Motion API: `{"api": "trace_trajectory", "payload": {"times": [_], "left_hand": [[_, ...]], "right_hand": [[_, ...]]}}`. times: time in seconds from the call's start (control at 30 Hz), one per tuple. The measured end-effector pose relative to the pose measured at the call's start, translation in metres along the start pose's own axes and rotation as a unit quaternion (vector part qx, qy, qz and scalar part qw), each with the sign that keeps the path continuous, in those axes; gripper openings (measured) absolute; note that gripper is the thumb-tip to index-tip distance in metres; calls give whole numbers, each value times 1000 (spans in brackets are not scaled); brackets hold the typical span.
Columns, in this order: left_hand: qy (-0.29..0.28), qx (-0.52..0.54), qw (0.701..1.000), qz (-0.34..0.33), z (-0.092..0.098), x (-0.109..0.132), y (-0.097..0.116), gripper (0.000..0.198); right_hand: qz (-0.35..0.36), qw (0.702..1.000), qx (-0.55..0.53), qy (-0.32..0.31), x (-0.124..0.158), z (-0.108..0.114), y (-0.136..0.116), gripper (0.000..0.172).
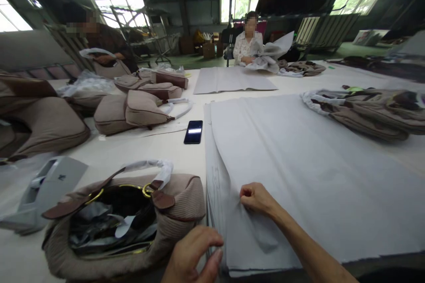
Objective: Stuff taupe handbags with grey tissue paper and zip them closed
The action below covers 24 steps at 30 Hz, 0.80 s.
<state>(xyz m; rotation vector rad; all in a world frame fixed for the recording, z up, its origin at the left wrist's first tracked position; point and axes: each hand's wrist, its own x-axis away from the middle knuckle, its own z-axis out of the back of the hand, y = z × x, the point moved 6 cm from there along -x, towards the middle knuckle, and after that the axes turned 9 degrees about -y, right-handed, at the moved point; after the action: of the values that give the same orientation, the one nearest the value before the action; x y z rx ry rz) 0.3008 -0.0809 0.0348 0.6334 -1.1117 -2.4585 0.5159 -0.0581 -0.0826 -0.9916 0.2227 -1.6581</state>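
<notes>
A thick stack of large grey paper sheets (308, 172) lies in front of me. My right hand (257, 198) pinches the top sheet near the stack's left edge, lifting a fold. My left hand (192, 254) hovers at the stack's near left corner, fingers curved and apart, holding nothing, right beside an open beige corduroy handbag (179, 210). The bag has brown leather trim, gold rings and a paper-wrapped handle, and crumpled grey paper fills its inside.
A black phone (193, 131) lies on the white table left of the stack. More beige bags (133, 112) lie at the left and others (368, 110) at the right. A grey pouch (46, 188) sits at near left. Two people work across the table.
</notes>
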Motion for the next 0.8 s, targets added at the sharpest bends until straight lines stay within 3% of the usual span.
{"api": "trace_trajectory", "payload": {"times": [0.13,0.2,0.3,0.4,0.5,0.57,0.67,0.73,0.8], "left_hand": [[-4,143,969,204,-23,-14,-40,21],[-1,196,945,261,-29,-19,-50,26],[18,260,924,279,-37,-28,-55,27],[35,252,926,278,-47,-32,-54,27],[37,211,941,263,-57,-29,-55,25],[41,188,946,262,-60,-23,-61,24],[60,132,960,239,-60,-14,-74,22],[67,65,980,178,-63,-16,-75,23],[29,-7,993,110,-80,-25,-71,32]], "right_hand": [[-1,995,-85,-44,-3,-2,14,15],[0,993,-101,-57,-2,0,19,13],[6,997,-76,-30,-3,7,15,13],[39,997,-17,60,-10,15,-13,21],[66,980,144,117,-24,12,-52,41],[44,962,246,114,-36,11,-59,42],[-28,955,271,120,-42,33,-23,32],[-85,948,272,140,-34,60,19,25],[-133,939,276,157,-23,86,57,19]]}}
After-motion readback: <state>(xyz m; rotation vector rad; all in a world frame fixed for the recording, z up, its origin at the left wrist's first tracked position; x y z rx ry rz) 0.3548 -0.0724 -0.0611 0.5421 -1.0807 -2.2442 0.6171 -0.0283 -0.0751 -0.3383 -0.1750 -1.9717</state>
